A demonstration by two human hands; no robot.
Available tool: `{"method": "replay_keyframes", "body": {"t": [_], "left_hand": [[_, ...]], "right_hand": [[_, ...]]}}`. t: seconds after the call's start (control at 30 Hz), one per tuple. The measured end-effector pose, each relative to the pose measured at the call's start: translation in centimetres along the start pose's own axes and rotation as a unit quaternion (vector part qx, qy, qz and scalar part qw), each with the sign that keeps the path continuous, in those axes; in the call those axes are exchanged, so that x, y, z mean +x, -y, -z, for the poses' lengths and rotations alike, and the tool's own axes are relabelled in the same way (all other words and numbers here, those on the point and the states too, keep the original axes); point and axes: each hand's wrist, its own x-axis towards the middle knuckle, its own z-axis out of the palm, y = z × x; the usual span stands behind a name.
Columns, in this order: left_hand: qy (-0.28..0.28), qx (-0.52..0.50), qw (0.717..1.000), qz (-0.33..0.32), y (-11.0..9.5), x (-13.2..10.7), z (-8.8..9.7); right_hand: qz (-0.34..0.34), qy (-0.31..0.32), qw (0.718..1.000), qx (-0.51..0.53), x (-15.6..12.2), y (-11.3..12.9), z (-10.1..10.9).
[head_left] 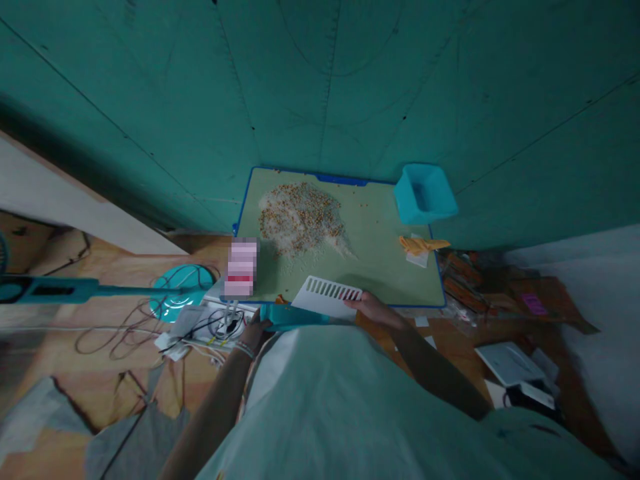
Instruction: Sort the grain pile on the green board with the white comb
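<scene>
My right hand [374, 309] is closed around the corner of a white slotted plastic board [320, 300], a row of slots along its far edge. The board is tilted at the table's near edge. Below it, close to my body, my left hand [257, 332] grips the left end of a teal plastic bin [290, 317], largely hidden by the board and my clothing. On the pale green tabletop [377, 257] lies a spread pile of white grains mixed with orange-brown kernels [303, 219]. A few kernels are scattered apart from it.
Another teal bin [427, 193] stands at the back right corner. An orange cloth or glove [423, 245] lies over something white. A blurred pink item [241, 268] is at the left edge. Cables [230, 323], a fan's round base [183, 291] and green wall [320, 100] surround the table.
</scene>
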Motion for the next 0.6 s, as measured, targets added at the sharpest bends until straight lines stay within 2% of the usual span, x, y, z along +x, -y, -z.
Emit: {"method": "replay_keyframes", "body": {"t": [0.1, 0.3, 0.47, 0.6], "left_hand": [[-0.003, 0.002, 1.0, -0.002, -0.1, 0.0, 0.5], [-0.011, 0.0, 1.0, -0.001, -0.1, 0.1, 0.5], [-0.022, 0.009, 1.0, 0.0, 0.0, -0.1, 0.6], [-0.015, 0.012, 1.0, -0.001, 0.5, -0.2, 0.7]], "right_hand": [[0.016, -0.005, 1.0, 0.004, 0.6, 0.8, 0.4], [0.03, -0.062, 0.997, -0.023, 3.1, 3.4, 0.4], [0.073, -0.057, 0.993, -0.077, 5.4, 6.0, -1.9], [0.115, -0.061, 0.977, -0.17, 7.2, 7.8, -4.3]]}}
